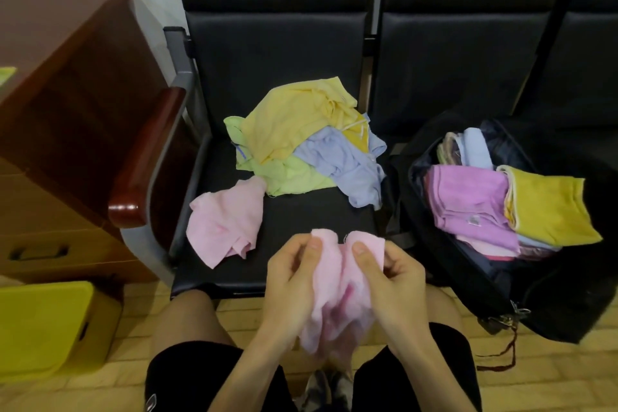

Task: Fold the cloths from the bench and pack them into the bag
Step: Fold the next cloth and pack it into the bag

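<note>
A pale pink cloth (337, 294) hangs in front of me over my knees. My left hand (294, 281) pinches its top left corner and my right hand (391, 278) pinches its top right corner. On the black bench seat (301, 221) lies another pink cloth (224, 221), unfolded. Behind it is a loose heap: a yellow cloth (294, 117), a light green cloth (294, 174) and a light blue cloth (351, 160). To the right an open black bag (468, 274) holds folded cloths, with a purple cloth (468, 197) and a mustard cloth (548, 207) on top.
A wooden armrest (143, 157) bounds the seat on the left, beside a brown wooden desk (67, 77). A yellow bin (43, 328) stands on the tiled floor at lower left. The bag takes up the second seat. My bare knees and black shorts are at the bottom.
</note>
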